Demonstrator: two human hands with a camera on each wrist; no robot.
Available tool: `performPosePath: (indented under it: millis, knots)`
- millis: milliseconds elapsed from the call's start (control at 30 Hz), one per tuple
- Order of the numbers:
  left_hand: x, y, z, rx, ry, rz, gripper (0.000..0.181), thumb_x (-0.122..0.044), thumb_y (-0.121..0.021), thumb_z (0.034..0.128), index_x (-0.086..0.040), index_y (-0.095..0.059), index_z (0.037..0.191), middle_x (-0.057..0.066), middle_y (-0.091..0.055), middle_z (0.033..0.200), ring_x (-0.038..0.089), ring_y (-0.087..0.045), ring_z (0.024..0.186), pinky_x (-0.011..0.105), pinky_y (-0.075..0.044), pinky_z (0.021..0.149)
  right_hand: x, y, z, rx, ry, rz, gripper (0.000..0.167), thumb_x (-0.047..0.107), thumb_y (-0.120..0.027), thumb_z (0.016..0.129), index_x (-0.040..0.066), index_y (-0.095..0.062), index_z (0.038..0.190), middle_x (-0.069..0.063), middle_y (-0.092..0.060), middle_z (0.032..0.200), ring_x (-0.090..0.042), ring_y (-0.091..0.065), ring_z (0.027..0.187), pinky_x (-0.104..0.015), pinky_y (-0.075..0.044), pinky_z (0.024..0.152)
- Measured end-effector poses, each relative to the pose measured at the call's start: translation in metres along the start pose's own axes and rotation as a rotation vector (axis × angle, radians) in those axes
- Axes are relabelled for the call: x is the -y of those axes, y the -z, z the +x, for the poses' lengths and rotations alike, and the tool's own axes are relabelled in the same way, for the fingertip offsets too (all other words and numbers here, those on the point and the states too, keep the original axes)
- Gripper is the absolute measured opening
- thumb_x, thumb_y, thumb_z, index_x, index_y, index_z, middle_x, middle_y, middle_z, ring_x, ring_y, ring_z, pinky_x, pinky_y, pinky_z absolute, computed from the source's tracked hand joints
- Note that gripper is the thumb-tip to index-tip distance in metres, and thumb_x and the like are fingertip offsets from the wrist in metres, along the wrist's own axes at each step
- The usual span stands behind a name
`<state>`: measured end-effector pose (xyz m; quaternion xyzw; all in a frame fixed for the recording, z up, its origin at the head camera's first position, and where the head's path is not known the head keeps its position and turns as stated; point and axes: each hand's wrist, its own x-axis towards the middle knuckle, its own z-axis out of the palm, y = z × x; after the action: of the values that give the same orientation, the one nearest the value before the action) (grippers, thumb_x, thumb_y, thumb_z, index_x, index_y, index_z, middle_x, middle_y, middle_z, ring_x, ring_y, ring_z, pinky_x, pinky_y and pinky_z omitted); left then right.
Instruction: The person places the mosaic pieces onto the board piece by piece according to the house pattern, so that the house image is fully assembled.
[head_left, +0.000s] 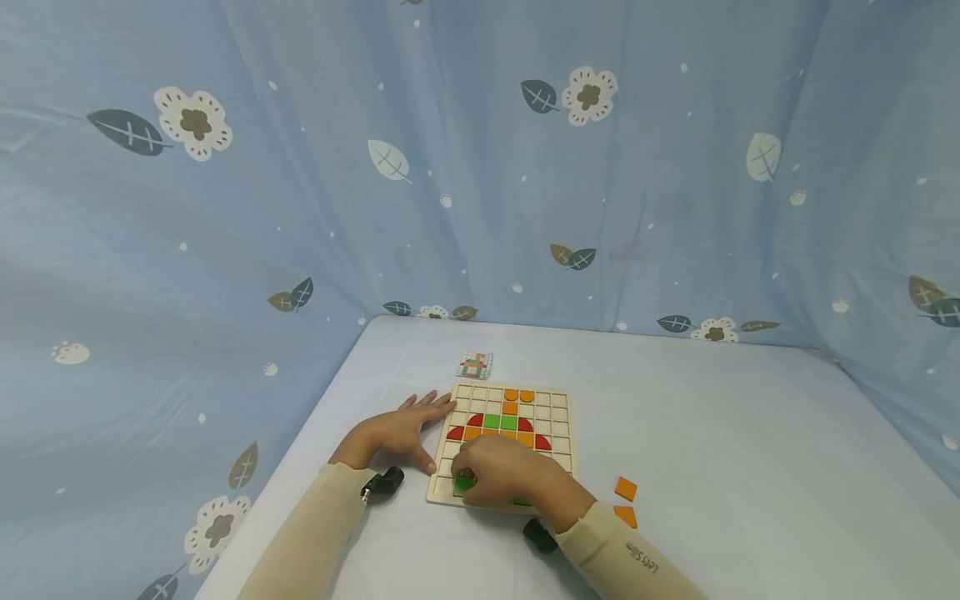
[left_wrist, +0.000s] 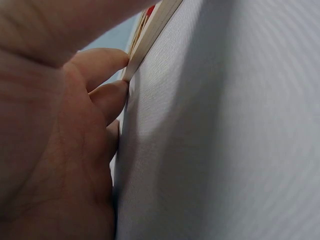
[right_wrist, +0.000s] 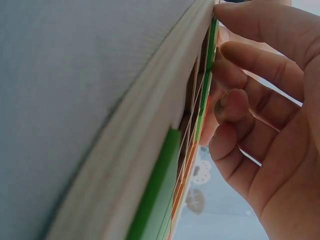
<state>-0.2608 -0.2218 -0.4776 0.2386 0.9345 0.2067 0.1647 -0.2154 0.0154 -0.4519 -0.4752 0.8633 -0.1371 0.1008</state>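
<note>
A square wooden grid board (head_left: 566, 492) lies on the table, with red, green and orange pieces in its cells. My left hand (head_left: 401, 429) is spread along the board's left side, its fingers and thumb touching the edge; in the left wrist view, fingertips (left_wrist: 117, 57) meet the wooden rim. Over the board's lower left, my right hand (head_left: 498, 471) has curled fingers, with a green tile (head_left: 463, 485) between thumb and index finger. In the right wrist view, the thumb (right_wrist: 240, 17) meets the tile's near end. That hand hides several cells.
A small pattern card (head_left: 474, 365) lies behind the board. Two loose orange pieces, a square (head_left: 626, 488) and a rounded-edge one (head_left: 626, 516), lie on the white table (head_left: 690, 417) to the right. A patterned blue curtain (head_left: 480, 208) hangs behind and at the sides.
</note>
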Motion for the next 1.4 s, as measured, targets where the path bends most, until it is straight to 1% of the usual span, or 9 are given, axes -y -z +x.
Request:
performPosePath:
  millis: [300,533,600,733,833,933,1133,1400]
  knots:
    - [-0.001,-0.001,0.002,0.004,0.001,0.010,0.120,-0.045,-0.090,0.0552,-0.024,-0.028,0.155,-0.005,-0.015,0.161,0.023,0.000,0.148,0.048,0.001,0.118,-0.002,-0.002,0.000,-0.001,0.010,0.004,0.018,0.029,-0.077,0.080,0.024,-0.074,0.097,0.021,-0.058,0.082,0.001,-0.051,0.075,-0.020,-0.048,0.077]
    - [0.000,-0.002,0.002,0.003,0.022,0.008,0.121,-0.047,-0.090,0.0541,-0.025,-0.028,0.155,-0.006,-0.014,0.161,0.022,0.000,0.148,0.048,0.001,0.118,-0.004,0.003,-0.006,0.000,-0.026,0.002,0.024,0.027,-0.078,0.078,0.024,-0.076,0.101,0.021,-0.064,0.090,0.002,-0.055,0.080,-0.021,-0.050,0.082]
    - [0.000,-0.002,0.002,0.000,0.024,0.009,0.121,-0.047,-0.091,0.0538,-0.026,-0.028,0.155,-0.007,-0.014,0.161,0.021,0.000,0.148,0.048,0.001,0.118,-0.005,0.006,-0.009,-0.006,-0.029,-0.003,0.024,0.025,-0.078,0.078,0.023,-0.076,0.102,0.020,-0.064,0.091,0.002,-0.055,0.081,-0.021,-0.050,0.082]
    - [0.001,-0.002,0.001,-0.004,0.021,0.006,0.121,-0.046,-0.091,0.0535,-0.025,-0.028,0.155,-0.006,-0.015,0.161,0.021,0.000,0.148,0.047,0.001,0.118,-0.007,0.010,-0.017,-0.019,-0.031,-0.011,0.024,0.022,-0.077,0.079,0.023,-0.076,0.103,0.018,-0.062,0.089,0.001,-0.054,0.079,-0.020,-0.049,0.076]
    - [0.001,-0.002,0.002,-0.007,0.012,0.005,0.121,-0.045,-0.091,0.0537,-0.023,-0.029,0.155,-0.004,-0.015,0.161,0.022,0.000,0.148,0.048,0.001,0.118,-0.011,0.012,-0.023,-0.021,-0.042,-0.023,0.022,0.023,-0.076,0.080,0.024,-0.076,0.102,0.018,-0.060,0.086,0.001,-0.052,0.076,-0.019,-0.048,0.071]
    - [0.000,-0.001,0.002,-0.007,0.005,0.004,0.121,-0.045,-0.091,0.0539,-0.023,-0.029,0.155,-0.003,-0.015,0.161,0.023,0.000,0.148,0.048,0.001,0.118,-0.014,0.014,-0.029,-0.022,-0.054,-0.034,0.020,0.025,-0.077,0.080,0.024,-0.076,0.101,0.018,-0.060,0.085,0.002,-0.052,0.075,-0.018,-0.049,0.069]
    - [0.002,0.000,0.003,-0.003,-0.002,0.002,0.121,-0.044,-0.092,0.0540,-0.024,-0.028,0.155,-0.003,-0.015,0.162,0.022,0.001,0.148,0.047,0.003,0.117,-0.021,0.020,-0.042,-0.029,-0.050,-0.034,0.021,0.024,-0.077,0.080,0.021,-0.075,0.101,0.017,-0.063,0.090,0.002,-0.054,0.078,-0.021,-0.050,0.072]
    - [0.003,-0.001,0.003,0.000,0.002,0.000,0.121,-0.042,-0.092,0.0552,-0.023,-0.027,0.155,-0.002,-0.014,0.162,0.023,0.001,0.148,0.048,0.002,0.118,-0.034,0.021,-0.060,-0.039,-0.120,-0.046,0.022,0.029,-0.078,0.081,0.021,-0.076,0.101,0.019,-0.063,0.088,0.001,-0.055,0.079,-0.025,-0.051,0.079]
